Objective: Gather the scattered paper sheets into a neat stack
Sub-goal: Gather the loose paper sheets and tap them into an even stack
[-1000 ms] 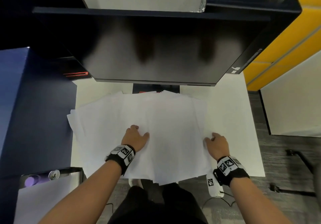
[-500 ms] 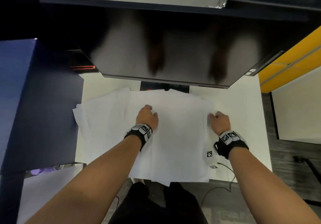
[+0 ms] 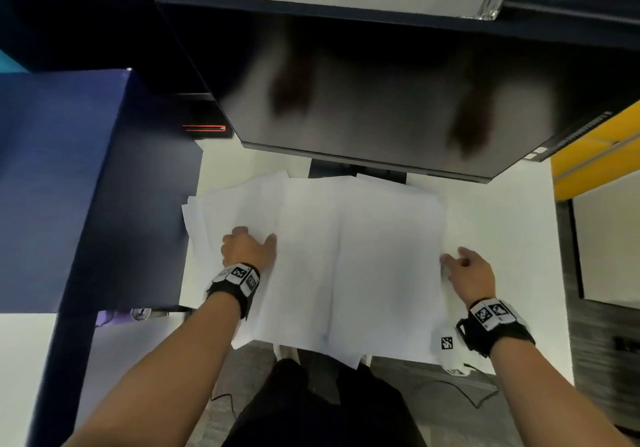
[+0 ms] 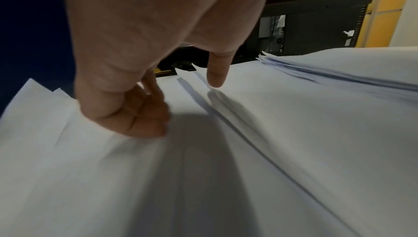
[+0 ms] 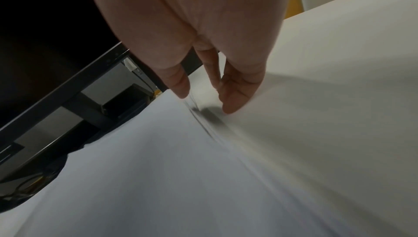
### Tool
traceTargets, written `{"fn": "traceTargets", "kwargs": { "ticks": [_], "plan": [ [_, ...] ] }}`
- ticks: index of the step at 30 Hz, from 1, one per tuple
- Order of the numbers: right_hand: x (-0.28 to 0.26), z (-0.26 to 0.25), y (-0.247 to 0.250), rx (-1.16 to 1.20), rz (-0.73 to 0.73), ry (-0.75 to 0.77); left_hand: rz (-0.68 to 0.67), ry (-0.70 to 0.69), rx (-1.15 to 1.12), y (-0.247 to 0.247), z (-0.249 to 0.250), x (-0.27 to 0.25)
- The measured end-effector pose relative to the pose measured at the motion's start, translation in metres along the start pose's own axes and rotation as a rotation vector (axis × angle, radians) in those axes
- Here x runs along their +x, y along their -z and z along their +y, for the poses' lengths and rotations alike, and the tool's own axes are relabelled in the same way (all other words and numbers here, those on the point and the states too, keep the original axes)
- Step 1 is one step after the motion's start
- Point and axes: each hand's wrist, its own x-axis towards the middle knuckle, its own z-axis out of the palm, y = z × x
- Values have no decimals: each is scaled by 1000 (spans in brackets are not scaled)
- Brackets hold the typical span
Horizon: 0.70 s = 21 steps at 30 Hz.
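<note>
- The paper sheets lie fanned out over the middle of a white table, overlapping one another, with their near edges hanging past the table's near edge.
- The sheets are not squared up: corners stick out at the left side and at the far side near the monitor stand.
- The left hand sits on the left part of the spread, fingers bent down so the tips press on the top sheets; the thumb reaches out to the right and touches the paper. It grips nothing.
- The right hand is at the right edge of the pile, fingers pointing down, tips against the table beside the edges of the sheets. The thumb rests on top of the pile; whether it pinches the edge I cannot tell.
- A large dark monitor hangs over the far side of the table, mirroring both hands dimly.
- A dark blue cabinet stands just left of the table.
- Each wrist wears a black band with printed markers.
</note>
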Motion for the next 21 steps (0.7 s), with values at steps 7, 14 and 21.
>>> {"fn": "traceTargets", "kwargs": {
  "ticks": [7,14,21],
  "plan": [
    [-23,-25,-31,-54,-90,114,-156,-192,63,-23,28,-24],
    [-31,-31,-29,-95,-90,121,-286,-277,-133,-24,54,-45],
    [-62,8,-42,-307,-211,156,-481,-345,304,-30,5,-60]
  ]
}}
